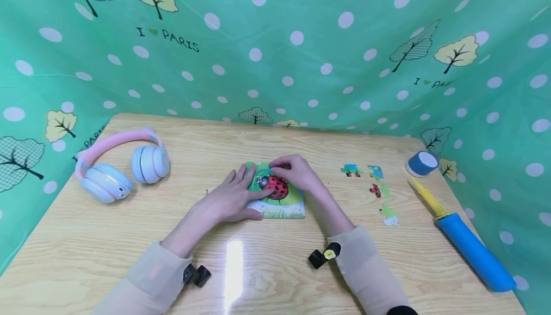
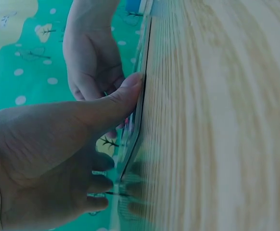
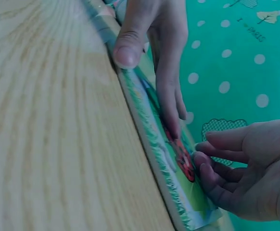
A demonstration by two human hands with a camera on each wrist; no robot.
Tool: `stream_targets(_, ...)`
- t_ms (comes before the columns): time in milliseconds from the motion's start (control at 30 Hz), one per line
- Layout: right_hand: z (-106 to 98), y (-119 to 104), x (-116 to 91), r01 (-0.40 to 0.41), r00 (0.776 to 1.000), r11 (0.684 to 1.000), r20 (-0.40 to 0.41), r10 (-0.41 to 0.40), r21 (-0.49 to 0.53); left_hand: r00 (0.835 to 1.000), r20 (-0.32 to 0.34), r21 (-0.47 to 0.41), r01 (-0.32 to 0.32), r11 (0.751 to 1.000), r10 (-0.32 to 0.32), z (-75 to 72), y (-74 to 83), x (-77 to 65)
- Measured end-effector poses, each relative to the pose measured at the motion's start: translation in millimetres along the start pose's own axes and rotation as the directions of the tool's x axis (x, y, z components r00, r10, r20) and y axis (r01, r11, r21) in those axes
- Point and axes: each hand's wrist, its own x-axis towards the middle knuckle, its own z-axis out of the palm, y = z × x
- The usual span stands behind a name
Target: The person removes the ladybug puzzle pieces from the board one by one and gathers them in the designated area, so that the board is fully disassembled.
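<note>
A ladybug jigsaw puzzle point(image 1: 284, 211) lies on the wooden table in front of me, its grassy edge toward me. My left hand point(image 1: 230, 198) rests over its left side with fingers spread; in the right wrist view a left fingertip point(image 3: 174, 130) touches the red ladybug and the thumb lies at the near edge. My right hand point(image 1: 297, 172) reaches over the puzzle's far side, fingers bent and fingertips down at the board beside the ladybug. Those fingertips cover that spot, and I cannot tell whether they pinch a piece.
Several loose puzzle pieces point(image 1: 389, 215) lie right of the puzzle. Pink and white headphones point(image 1: 107, 181) rest at the left. A small blue cylinder with a white top point(image 1: 422, 163) and a blue hand pump with a yellow nozzle point(image 1: 471, 248) are at the right. Polka-dot cloth point(image 1: 275, 66) hangs behind.
</note>
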Motion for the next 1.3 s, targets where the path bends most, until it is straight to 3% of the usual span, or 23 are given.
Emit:
stream_targets(400, 6.0, 0.2, -1.8, 0.017, 1.0, 0.998, -0.011, -0.018, -0.053, 1.0, -0.012, -0.044, 0.022, 0.999, -0.022, 1.6, -0.4, -0.6)
stream_targets(700, 9.8, -4.0, -2.8, -0.001, 1.0, 0.997, -0.007, 0.001, -0.082, 1.0, -0.002, -0.03, 0.015, 0.999, -0.015, 0.0, -1.5, 0.3)
stream_targets(1300, 17.2, -9.2, -4.4, 0.007, 0.996, 0.996, -0.092, -0.015, -0.091, 1.0, -0.01, -0.023, 0.02, 1.0, -0.02, 0.8, -1.3, 0.4)
